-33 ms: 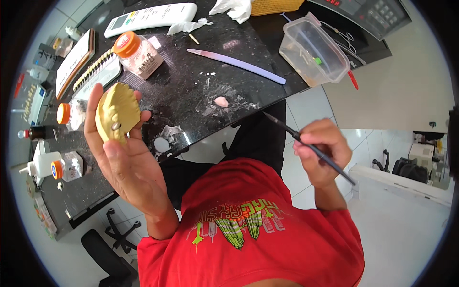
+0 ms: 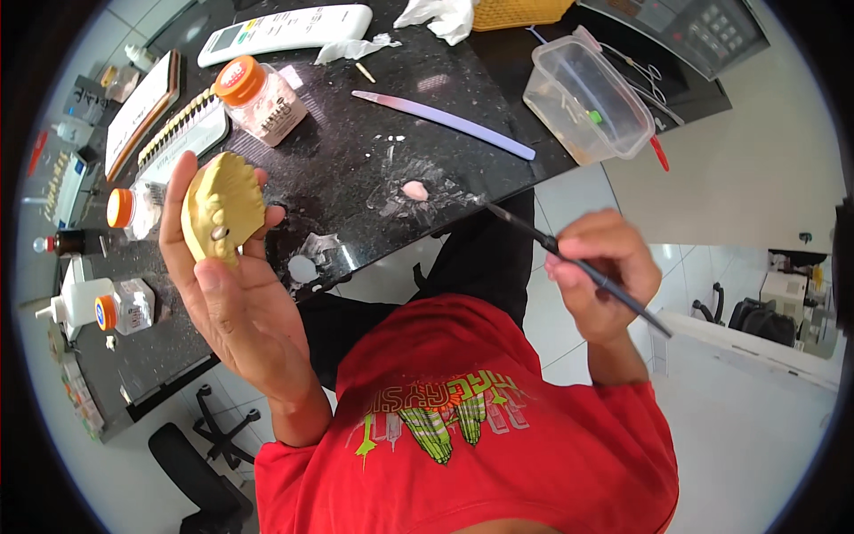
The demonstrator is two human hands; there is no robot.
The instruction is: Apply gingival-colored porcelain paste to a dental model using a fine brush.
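Observation:
My left hand [image 2: 249, 311] holds up a yellow dental model [image 2: 213, 200], gripped between thumb and fingers at the left. One tooth on the model has a white and dark metallic-looking patch. In my right hand [image 2: 609, 276] is a slim black brush [image 2: 520, 225], pinched between thumb and fingers. Its pointed tip reaches left, near the front edge of the dark bench [image 2: 356, 187]. A small pink lump [image 2: 415, 190] lies on the bench amid smeared white powder, left of the brush tip. Farther back rests a lilac spatula [image 2: 463, 129] with a pinkish end.
Behind the model stands an orange-lidded jar [image 2: 267, 107]; more jars and bottles line the left. A tooth shade guide [image 2: 182, 133], a white remote control [image 2: 285, 34] and crumpled tissue [image 2: 438, 18] lie at the back. A clear plastic box [image 2: 587, 98] sits at the right edge.
The brush and my right hand have shifted very slightly, the tip a little up and left. The dental model stays almost still in my left hand.

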